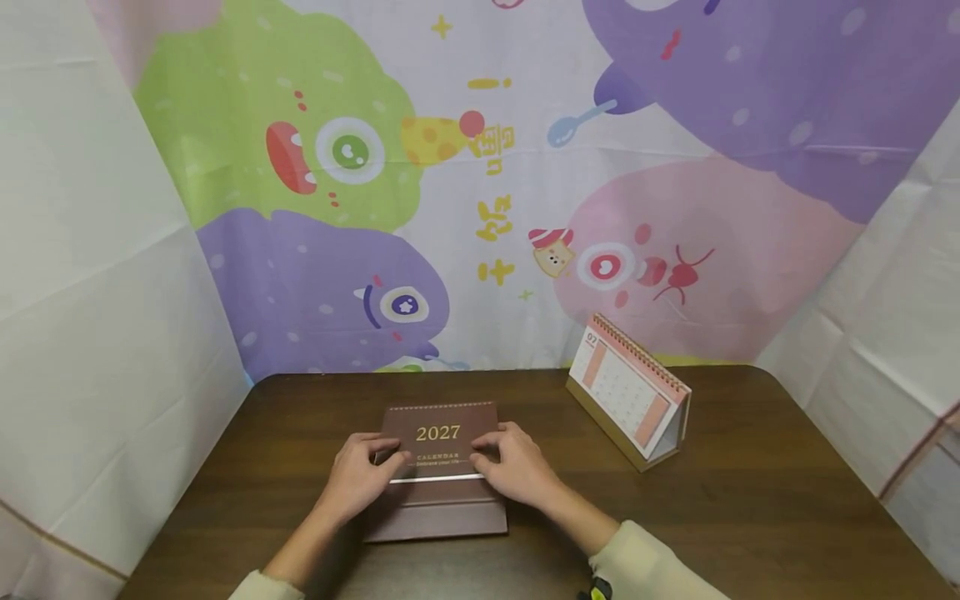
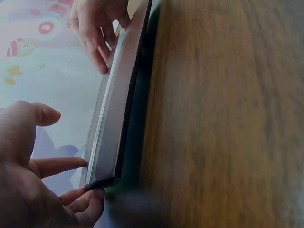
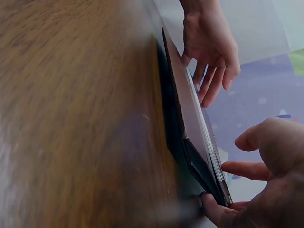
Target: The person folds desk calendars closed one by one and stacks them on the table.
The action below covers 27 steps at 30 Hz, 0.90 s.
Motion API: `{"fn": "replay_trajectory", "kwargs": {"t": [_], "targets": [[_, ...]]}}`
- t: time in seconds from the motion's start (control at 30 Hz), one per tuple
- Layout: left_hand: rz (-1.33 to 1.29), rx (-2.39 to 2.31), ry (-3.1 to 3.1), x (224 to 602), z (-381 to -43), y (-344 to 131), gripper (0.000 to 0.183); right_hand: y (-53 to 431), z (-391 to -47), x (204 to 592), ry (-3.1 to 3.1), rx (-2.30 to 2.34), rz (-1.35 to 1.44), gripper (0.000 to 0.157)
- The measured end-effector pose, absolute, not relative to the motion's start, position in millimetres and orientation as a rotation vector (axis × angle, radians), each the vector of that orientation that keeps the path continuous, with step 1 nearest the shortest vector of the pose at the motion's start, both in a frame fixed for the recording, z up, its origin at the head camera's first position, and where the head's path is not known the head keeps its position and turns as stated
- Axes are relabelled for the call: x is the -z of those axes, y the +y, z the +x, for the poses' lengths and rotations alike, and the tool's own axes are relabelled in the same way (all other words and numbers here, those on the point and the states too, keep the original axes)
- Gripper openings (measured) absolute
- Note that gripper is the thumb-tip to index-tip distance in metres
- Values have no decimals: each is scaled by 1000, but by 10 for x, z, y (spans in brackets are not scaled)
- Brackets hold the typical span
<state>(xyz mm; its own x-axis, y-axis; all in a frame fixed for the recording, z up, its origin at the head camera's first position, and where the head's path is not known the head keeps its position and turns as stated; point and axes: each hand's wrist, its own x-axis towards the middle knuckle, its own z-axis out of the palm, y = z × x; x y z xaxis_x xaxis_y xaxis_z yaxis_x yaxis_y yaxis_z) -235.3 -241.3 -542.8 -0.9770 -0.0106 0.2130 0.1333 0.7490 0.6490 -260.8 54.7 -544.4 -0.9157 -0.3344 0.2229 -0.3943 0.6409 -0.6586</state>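
Note:
A dark brown desk calendar (image 1: 442, 446) with gold "2027" lettering and a spiral along its far edge lies low over the table between both hands. The left hand (image 1: 360, 471) holds its left side; in the left wrist view the index finger touches the cover and other fingers curl under the edge of the calendar (image 2: 118, 109). On the opposite side the right hand (image 1: 517, 467) grips the edge likewise, its thumb raised off the cover in the right wrist view. A brown base flap extends from the calendar's near side.
To the right stands a second desk calendar (image 1: 622, 400), pink and white with a gold spiral, propped as a tent. The dark wooden table (image 1: 285, 433) ends at a printed cartoon cloth (image 1: 465, 325) behind and white cloth walls (image 1: 97, 250) at the sides.

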Motion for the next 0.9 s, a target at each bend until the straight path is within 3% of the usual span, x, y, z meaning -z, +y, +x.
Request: {"fn": "replay_trajectory", "kwargs": {"t": [0.27,0.57,0.9], "targets": [[-63,1028,-2733,5503,-2383,-2582,43,392,-2634,5471,-2776,-1138,618,31],[97,1137,-2742,5501,-2413,-2756,67,222,-2595,5407,-2772,-1136,633,30],[147,1162,-2694,5124,-2176,-2674,73,41,-2569,5426,-2765,-1134,639,27]]}}
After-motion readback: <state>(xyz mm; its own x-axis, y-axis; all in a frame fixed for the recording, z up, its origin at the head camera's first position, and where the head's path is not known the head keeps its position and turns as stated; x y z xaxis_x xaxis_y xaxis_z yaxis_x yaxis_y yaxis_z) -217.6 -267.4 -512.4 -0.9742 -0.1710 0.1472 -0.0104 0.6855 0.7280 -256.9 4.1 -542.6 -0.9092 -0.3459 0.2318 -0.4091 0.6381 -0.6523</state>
